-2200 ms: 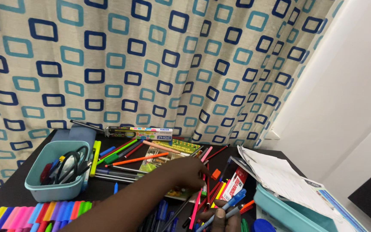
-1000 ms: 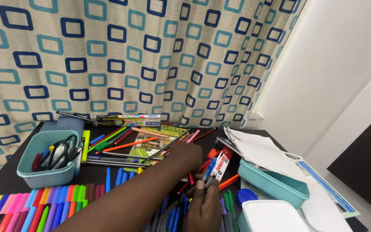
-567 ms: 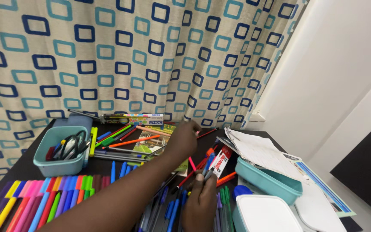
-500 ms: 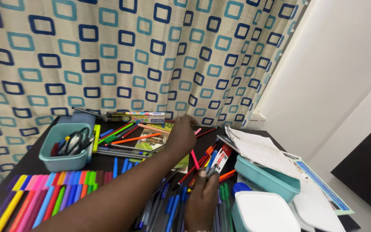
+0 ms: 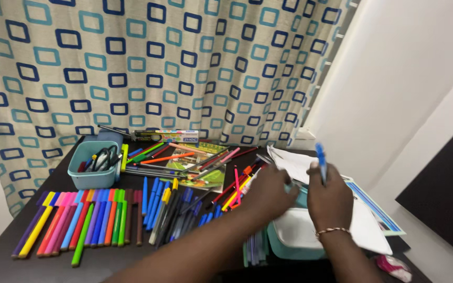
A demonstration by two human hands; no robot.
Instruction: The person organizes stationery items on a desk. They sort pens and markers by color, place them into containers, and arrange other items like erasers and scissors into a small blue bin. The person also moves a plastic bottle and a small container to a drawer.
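My right hand pinches a blue pen upright, above the teal box near the table's right edge; my left hand crosses over beside it, fingers curled at the box's rim, whether gripping anything I cannot tell; loose papers crowd the far side of both hands; sorted markers line the front left of the black table, well apart; a teal tub stands at the back left, before the curtain; bare tabletop lies along the near left edge.
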